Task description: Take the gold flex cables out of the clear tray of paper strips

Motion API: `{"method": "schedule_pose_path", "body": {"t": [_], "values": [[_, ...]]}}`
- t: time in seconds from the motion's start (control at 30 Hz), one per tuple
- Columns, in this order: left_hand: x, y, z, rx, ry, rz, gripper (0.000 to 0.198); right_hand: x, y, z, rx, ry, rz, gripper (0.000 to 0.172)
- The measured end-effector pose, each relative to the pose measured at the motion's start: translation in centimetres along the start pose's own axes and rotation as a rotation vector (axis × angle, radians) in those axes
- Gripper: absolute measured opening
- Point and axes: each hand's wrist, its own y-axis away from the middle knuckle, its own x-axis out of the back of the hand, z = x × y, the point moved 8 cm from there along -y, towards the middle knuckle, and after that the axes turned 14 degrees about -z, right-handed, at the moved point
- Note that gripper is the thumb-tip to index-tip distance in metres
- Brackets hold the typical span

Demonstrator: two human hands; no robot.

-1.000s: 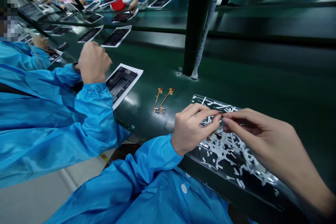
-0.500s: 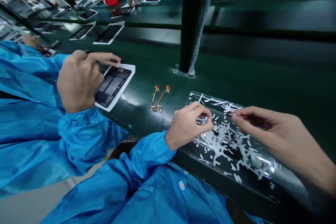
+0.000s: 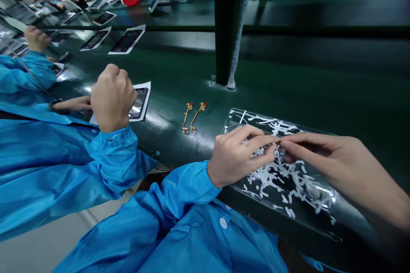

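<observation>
The left hand (image 3: 241, 153) and right hand (image 3: 333, 153), apart a moment ago, are now brought together with narrowed fingers (image 3: 261, 141) over the clear plastic tray (image 3: 235, 116), so fine joint work is suggested; whether anything is pinched cannot be told. Flat white strips (image 3: 266, 178) are scattered beneath, and two thin orange ribbons (image 3: 185, 118) are laid at ten o'clock on the glossy green table (image 3: 166, 94).

Post (image 3: 228, 25): upright on the bench (image 3: 314, 81), blocking a straight pass across the middle.
Right of post: bare bench runs behind the tray (image 3: 307, 217) and right hand (image 3: 326, 153).
Over tray: right hand and left hand (image 3: 243, 153) meet, filling the air above its middle; its near edge lies mostly uncovered.
Strips (image 3: 186, 118): two, flat, passable from above.
Left side: a raised co-worker's fist (image 3: 112, 98) and sleeve (image 3: 115, 162) bar the way.
</observation>
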Motion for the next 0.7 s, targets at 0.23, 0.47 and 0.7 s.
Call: {"method": "schedule_pose_path", "body": {"t": [0.23,0.47,0.7], "values": [[-0.5,0.2,0.5,-0.029,-0.19,0.017,0.011,-0.8,0.1,-0.6,0.048,-0.024,-0.022,0.043],[-0.5,0.1,0.6,-0.029,-0.231,0.003,0.012,-1.4,-0.3,-0.3,0.054,-0.058,-0.047,0.042],[-0.6,0.0,0.4,-0.046,-0.225,-0.015,0.011,-1.1,-0.3,-0.5,0.024,-0.071,-0.036,0.044]]}}
